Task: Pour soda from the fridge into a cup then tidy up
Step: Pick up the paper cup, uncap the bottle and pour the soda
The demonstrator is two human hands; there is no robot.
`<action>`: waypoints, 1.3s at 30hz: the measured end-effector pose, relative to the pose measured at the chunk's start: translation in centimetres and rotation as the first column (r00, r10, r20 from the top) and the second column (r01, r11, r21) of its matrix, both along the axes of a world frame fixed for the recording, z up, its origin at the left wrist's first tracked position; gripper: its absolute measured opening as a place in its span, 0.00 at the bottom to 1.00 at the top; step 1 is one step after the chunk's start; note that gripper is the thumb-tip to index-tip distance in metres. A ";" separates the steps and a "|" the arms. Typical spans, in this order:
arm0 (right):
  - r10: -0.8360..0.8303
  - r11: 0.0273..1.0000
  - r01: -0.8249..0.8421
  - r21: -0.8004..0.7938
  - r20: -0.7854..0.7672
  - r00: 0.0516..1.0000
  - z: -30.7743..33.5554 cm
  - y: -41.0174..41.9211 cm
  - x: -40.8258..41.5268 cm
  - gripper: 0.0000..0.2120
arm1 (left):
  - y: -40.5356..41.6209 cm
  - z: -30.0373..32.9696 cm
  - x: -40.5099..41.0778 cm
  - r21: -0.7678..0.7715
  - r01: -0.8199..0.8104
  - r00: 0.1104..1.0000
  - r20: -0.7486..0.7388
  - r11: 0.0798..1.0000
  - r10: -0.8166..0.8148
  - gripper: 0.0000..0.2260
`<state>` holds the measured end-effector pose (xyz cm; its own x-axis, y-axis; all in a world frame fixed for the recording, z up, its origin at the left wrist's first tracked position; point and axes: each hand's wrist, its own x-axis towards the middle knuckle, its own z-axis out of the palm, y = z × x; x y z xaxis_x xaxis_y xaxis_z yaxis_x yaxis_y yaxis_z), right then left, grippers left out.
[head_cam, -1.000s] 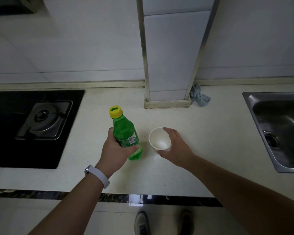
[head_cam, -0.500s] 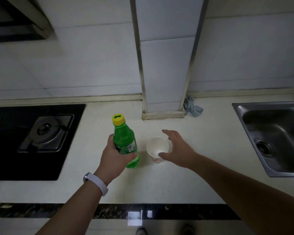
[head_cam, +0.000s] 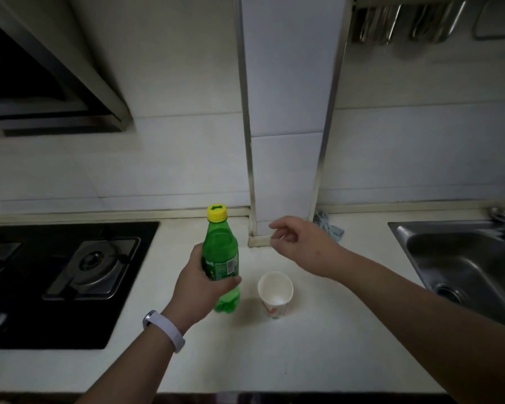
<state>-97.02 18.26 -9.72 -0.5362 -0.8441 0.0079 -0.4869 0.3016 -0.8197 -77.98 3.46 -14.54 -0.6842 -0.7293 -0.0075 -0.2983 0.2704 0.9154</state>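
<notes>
Hob [head_cam: 56,281] of black glass fills the far-left part of the desk [head_cam: 274,354], with one burner [head_cam: 95,265] showing plainly; a range hood [head_cam: 50,91] hangs above it on the left wall. Right of the hob, the left hand [head_cam: 200,284], a white band [head_cam: 164,330] on its wrist, has its grip wrapped round the label of the green soda bottle [head_cam: 220,252]; the bottle stands upright with its base on the desk and its yellow cap [head_cam: 216,213] on. Just right of the bottle, not touching it, stands a white paper cup [head_cam: 275,293], upright and mouth up, nothing visible inside but its white floor. Above and beyond the cup, the right hand [head_cam: 301,243] hangs in the air with a loose, half-curled grip holding nothing, near the foot of a white tiled pillar [head_cam: 286,126]. A grey cloth [head_cam: 330,227] lies at the pillar's right corner; a steel sink [head_cam: 464,263] occupies the far right.
</notes>
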 end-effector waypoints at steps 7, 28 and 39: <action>0.023 0.988 -0.019 -0.151 0.022 0.999 4.5 -1.5 1.7 0.03 | 0.3 1.3 0.4 -0.076 0.088 0.996 0.015 0.993 -0.087 0.29; -0.053 0.964 0.159 0.215 -0.428 0.902 4.4 -2.7 5.8 0.30 | 1.6 -0.6 2.1 -0.378 0.188 0.964 0.249 0.907 -0.096 0.27; -0.014 0.974 0.112 0.199 -0.437 0.899 3.4 -3.2 6.5 0.27 | 1.6 -1.9 2.5 -0.221 0.302 0.943 0.214 0.927 -0.256 0.30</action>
<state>-90.53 15.04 -6.32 -0.5730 -0.8162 0.0737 -0.7510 0.4870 -0.4460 -75.50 5.10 -16.47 -0.8644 -0.5028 0.0075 -0.3292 0.5771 0.7473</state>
